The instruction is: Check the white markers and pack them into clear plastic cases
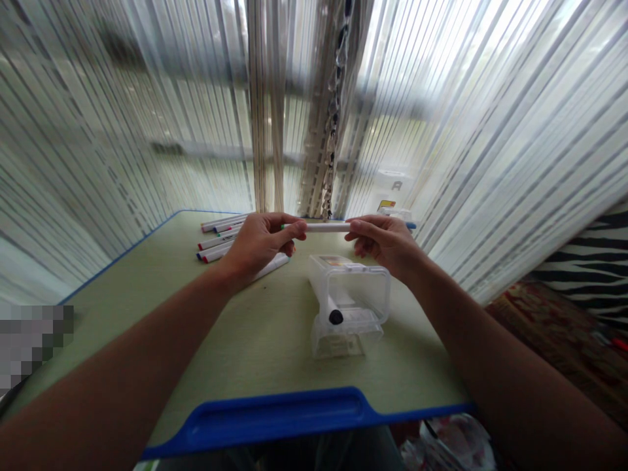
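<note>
Between my two hands a white marker [328, 227] is held level above the table. My left hand [262, 242] pinches its green-tipped end, and my right hand [380, 239] grips the other end, where a blue tip sticks out past the fingers. Below the marker a clear plastic box [352, 294] lies on its side, its open mouth facing me and its lid folded down. Inside it the black round end of a marker [336, 317] shows. Several white markers [216, 245] with coloured ends lie left of my left hand, partly hidden by it.
The pale green table [235, 366] has a blue edge with a moulded blue tray [275, 415] at the front. A clear container [395, 212] stands at the back right. String curtains [196, 118] hang behind the table. A plastic bag [451, 445] is below the front right edge.
</note>
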Tool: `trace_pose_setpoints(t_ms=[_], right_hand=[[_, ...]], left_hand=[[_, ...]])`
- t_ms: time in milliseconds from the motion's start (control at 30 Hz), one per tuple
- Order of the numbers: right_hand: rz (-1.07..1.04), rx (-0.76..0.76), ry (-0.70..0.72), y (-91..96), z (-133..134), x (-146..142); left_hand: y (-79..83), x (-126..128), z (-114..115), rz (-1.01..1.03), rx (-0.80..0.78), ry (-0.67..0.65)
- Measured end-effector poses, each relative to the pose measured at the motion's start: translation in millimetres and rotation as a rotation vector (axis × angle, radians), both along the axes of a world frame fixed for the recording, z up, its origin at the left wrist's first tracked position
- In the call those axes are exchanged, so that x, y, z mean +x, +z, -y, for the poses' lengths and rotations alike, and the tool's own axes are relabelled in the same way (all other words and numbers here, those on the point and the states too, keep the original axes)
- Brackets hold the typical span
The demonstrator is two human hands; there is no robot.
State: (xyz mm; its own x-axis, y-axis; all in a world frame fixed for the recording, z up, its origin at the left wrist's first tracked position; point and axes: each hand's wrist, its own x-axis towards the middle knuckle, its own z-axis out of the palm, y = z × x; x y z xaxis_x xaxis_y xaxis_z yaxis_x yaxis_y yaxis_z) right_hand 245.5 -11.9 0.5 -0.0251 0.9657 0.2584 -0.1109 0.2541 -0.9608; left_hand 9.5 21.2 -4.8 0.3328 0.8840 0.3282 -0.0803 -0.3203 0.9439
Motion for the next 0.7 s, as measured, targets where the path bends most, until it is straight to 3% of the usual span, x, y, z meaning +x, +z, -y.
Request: trace_pose_setpoints(t_ms=[200,700], right_hand=[[-0.037,-0.040,-0.006,2.4,-0.5,0.8],[-0.145,-0.136,0.045,9.0,2.3,4.1]], left_hand=[[2.6,-0.5,1.3,0.097,-0.115,-0.029],[8.9,-0.3,4.0,0.212,-0.223,-0.077]])
